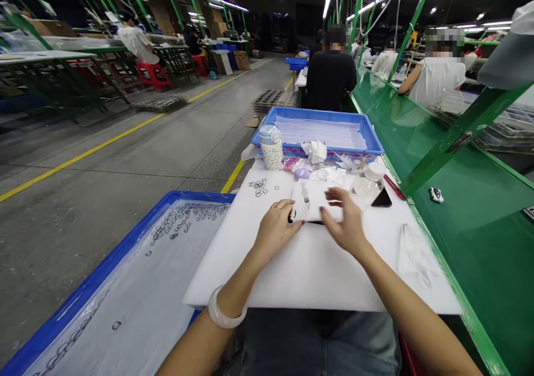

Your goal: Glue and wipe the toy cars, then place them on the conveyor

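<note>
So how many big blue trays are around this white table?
2. The far tray is at the back end of the white table; the left tray, with dark rings in it, is along the table's left side. Others could be hidden underneath.

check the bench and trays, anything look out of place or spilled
No spill shows. One dark ring lies alone in the lower-left blue tray, apart from the other rings, and a small item sits by itself on the green surface at right; both look stray, but may belong there.
</note>
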A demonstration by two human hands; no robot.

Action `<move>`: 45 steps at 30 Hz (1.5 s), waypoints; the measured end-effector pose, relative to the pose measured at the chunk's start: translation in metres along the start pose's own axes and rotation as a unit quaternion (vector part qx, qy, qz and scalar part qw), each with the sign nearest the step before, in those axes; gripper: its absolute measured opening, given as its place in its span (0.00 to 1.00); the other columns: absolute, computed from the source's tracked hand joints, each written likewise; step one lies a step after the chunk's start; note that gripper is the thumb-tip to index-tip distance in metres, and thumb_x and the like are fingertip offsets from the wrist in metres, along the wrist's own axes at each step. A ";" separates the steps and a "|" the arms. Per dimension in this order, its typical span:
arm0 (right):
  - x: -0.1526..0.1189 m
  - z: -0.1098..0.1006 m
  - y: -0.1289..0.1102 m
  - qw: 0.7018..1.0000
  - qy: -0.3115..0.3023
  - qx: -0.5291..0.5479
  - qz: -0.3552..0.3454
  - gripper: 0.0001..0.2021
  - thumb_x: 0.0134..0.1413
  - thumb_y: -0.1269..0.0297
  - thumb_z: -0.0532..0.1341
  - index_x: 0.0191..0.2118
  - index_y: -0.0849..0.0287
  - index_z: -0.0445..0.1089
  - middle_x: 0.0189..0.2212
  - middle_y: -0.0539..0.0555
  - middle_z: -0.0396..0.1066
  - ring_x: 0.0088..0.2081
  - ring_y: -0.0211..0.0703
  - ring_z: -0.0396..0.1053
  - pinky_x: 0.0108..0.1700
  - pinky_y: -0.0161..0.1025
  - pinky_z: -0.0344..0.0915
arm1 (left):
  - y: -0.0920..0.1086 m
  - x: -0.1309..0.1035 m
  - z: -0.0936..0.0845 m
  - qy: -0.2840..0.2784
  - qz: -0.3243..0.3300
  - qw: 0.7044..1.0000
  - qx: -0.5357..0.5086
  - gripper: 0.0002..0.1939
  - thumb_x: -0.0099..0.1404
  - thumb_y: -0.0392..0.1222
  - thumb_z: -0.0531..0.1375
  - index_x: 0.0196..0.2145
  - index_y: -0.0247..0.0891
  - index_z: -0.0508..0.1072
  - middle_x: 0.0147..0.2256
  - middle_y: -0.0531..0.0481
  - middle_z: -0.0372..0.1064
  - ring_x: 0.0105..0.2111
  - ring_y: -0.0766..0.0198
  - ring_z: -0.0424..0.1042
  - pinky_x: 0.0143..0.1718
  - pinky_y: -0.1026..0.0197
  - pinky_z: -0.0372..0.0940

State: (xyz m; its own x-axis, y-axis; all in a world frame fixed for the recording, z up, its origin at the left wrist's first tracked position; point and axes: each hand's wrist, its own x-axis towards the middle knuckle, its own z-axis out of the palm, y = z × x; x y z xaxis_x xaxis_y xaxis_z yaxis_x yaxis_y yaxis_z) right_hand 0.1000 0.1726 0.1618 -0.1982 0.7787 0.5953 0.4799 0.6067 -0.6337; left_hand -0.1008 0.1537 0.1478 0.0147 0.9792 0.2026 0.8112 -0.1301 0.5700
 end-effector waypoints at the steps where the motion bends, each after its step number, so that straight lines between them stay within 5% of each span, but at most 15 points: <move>1: 0.006 0.011 -0.004 0.994 -0.100 -0.016 0.033 0.15 0.60 0.63 0.60 0.52 0.56 0.65 0.47 0.61 0.74 0.45 0.50 0.74 0.46 0.45 0.70 | -0.001 0.001 0.003 -0.013 0.016 1.000 0.005 0.08 0.58 0.40 0.66 0.35 0.39 0.73 0.57 0.43 0.72 0.58 0.48 0.70 0.58 0.51 0.66; 3: 0.022 0.026 -0.008 0.966 -0.232 -0.066 0.094 0.09 0.61 0.66 0.59 0.46 0.59 0.69 0.43 0.61 0.76 0.44 0.51 0.74 0.46 0.45 0.67 | -0.003 0.005 0.008 -0.031 0.036 0.999 0.015 0.08 0.56 0.38 0.67 0.34 0.38 0.73 0.60 0.40 0.70 0.59 0.45 0.69 0.60 0.48 0.66; 6: 0.038 0.028 -0.008 0.947 -0.276 -0.088 0.139 0.08 0.66 0.66 0.55 0.36 0.59 0.69 0.30 0.55 0.75 0.35 0.47 0.72 0.41 0.42 0.64 | -0.009 0.012 0.010 -0.042 0.047 0.998 0.030 0.10 0.57 0.40 0.66 0.39 0.37 0.75 0.59 0.39 0.70 0.57 0.44 0.72 0.57 0.47 0.69; 10: 0.021 -0.002 -0.008 0.968 -0.224 0.037 0.108 0.12 0.70 0.58 0.52 0.39 0.55 0.70 0.36 0.51 0.75 0.38 0.42 0.72 0.42 0.38 0.65 | -0.014 0.017 0.010 -0.032 0.045 0.997 0.046 0.18 0.59 0.46 0.65 0.46 0.37 0.75 0.57 0.39 0.72 0.56 0.44 0.73 0.56 0.48 0.71; 13: -0.015 -0.025 -0.003 0.978 -0.161 0.110 0.078 0.09 0.68 0.58 0.58 0.42 0.54 0.74 0.42 0.54 0.73 0.45 0.44 0.70 0.47 0.40 0.65 | -0.016 0.022 0.012 -0.018 0.035 0.998 0.047 0.12 0.60 0.46 0.63 0.40 0.38 0.75 0.57 0.39 0.72 0.55 0.44 0.74 0.53 0.47 0.71; 17: -0.055 -0.035 0.010 0.960 -0.224 0.024 0.165 0.07 0.65 0.63 0.60 0.40 0.55 0.76 0.38 0.55 0.70 0.42 0.46 0.69 0.45 0.44 0.66 | -0.009 0.020 0.007 0.007 0.031 0.999 0.023 0.14 0.60 0.50 0.62 0.25 0.41 0.65 0.55 0.40 0.74 0.54 0.45 0.73 0.56 0.48 0.67; 22: -0.064 -0.035 0.009 0.954 -0.228 -0.014 0.191 0.06 0.63 0.63 0.62 0.42 0.57 0.74 0.42 0.57 0.72 0.45 0.49 0.70 0.47 0.46 0.66 | 0.022 -0.019 0.000 0.102 -0.005 0.992 -0.070 0.17 0.67 0.54 0.52 0.25 0.42 0.65 0.33 0.47 0.70 0.38 0.54 0.70 0.42 0.54 0.65; 26: -0.064 -0.035 0.002 0.959 -0.187 0.054 0.208 0.06 0.63 0.62 0.61 0.42 0.57 0.73 0.42 0.56 0.76 0.42 0.47 0.73 0.45 0.44 0.67 | 0.054 -0.057 0.024 -0.008 -0.080 0.957 -0.280 0.17 0.68 0.52 0.52 0.26 0.41 0.63 0.25 0.54 0.59 0.25 0.63 0.62 0.28 0.61 0.61; 30: -0.074 -0.035 0.002 0.952 -0.110 0.133 0.252 0.09 0.66 0.61 0.58 0.36 0.57 0.73 0.36 0.54 0.77 0.39 0.45 0.73 0.42 0.43 0.67 | 0.066 -0.076 0.058 0.010 -0.155 0.937 -0.313 0.16 0.68 0.53 0.55 0.28 0.41 0.68 0.26 0.53 0.66 0.26 0.63 0.67 0.28 0.63 0.64; 35: -0.083 -0.043 0.006 0.914 -0.066 0.313 0.249 0.08 0.67 0.59 0.59 0.41 0.55 0.74 0.37 0.53 0.75 0.41 0.42 0.73 0.45 0.41 0.68 | 0.047 -0.088 0.057 0.048 -0.094 0.986 -0.125 0.12 0.64 0.55 0.61 0.33 0.45 0.77 0.34 0.52 0.76 0.32 0.60 0.75 0.31 0.61 0.70; 40: -0.086 -0.052 0.001 0.894 -0.049 0.392 0.211 0.06 0.65 0.59 0.62 0.37 0.54 0.68 0.25 0.46 0.58 0.25 0.35 0.55 0.29 0.36 0.57 | 0.018 -0.111 0.034 -0.041 0.082 0.996 -0.021 0.21 0.70 0.54 0.56 0.59 0.55 0.71 0.54 0.51 0.72 0.48 0.55 0.78 0.44 0.57 0.78; 45: -0.095 -0.050 -0.008 0.921 -0.012 0.339 0.188 0.23 0.65 0.61 0.60 0.22 0.58 0.49 0.20 0.45 0.47 0.24 0.35 0.48 0.28 0.38 0.47 | 0.021 -0.136 0.032 0.006 0.105 0.994 0.011 0.24 0.72 0.45 0.57 0.64 0.59 0.64 0.51 0.53 0.74 0.46 0.57 0.79 0.47 0.56 0.78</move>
State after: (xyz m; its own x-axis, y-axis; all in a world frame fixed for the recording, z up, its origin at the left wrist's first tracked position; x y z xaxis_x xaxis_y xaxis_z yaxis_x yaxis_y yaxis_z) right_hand 0.1580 0.0860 0.1353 -0.1498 0.9528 0.2641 -0.1252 0.2467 -0.9610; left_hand -0.0670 0.0229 0.1067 0.1781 0.9287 0.3253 0.8035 -0.3281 0.4967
